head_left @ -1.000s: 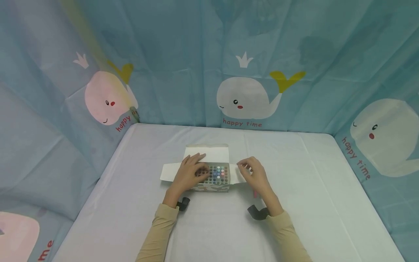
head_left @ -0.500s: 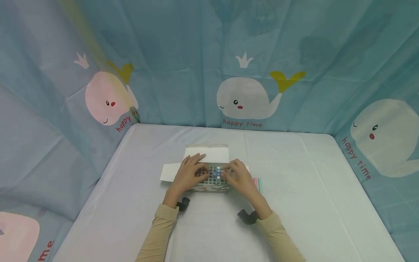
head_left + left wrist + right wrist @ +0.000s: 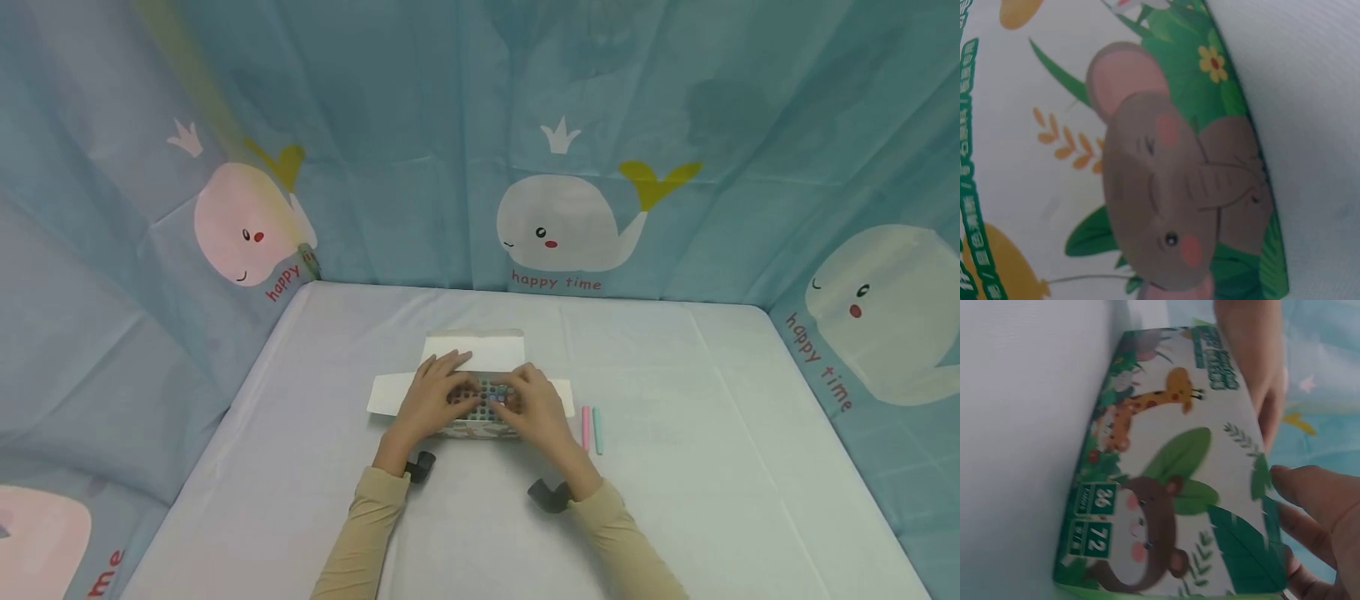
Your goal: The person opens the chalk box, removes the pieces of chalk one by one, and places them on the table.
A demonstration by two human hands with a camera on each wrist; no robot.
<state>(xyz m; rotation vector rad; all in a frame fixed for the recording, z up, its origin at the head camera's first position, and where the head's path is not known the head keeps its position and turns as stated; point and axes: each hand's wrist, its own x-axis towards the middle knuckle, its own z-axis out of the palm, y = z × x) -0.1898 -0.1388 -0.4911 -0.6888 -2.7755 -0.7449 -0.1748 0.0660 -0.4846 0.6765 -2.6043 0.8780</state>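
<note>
In the head view, a cardboard box (image 3: 480,430) stands with its flaps folded out, showing a grid of holes with several coloured chalk ends (image 3: 497,398) on the right side. My left hand (image 3: 435,396) rests over the box's left part, thumb and forefinger apart above the holes, other fingers reaching toward the back flap (image 3: 487,350). Over the right part is my right hand (image 3: 542,410), its thumb and fingertips spread around the chalk ends. The right wrist view shows the box's printed front (image 3: 1166,462), with the right thumb (image 3: 1310,487) near its top edge.
A pink chalk stick (image 3: 586,428) and a green chalk stick (image 3: 597,431) lie side by side on the white table (image 3: 712,467), right of the box. Side flaps (image 3: 390,393) stick out left and right. A whale-print curtain (image 3: 420,208) surrounds the table.
My right hand has moved left from beside the right flap to over the chalk ends, uncovering the pink and green sticks on the table. My left hand and the box have stayed put.
</note>
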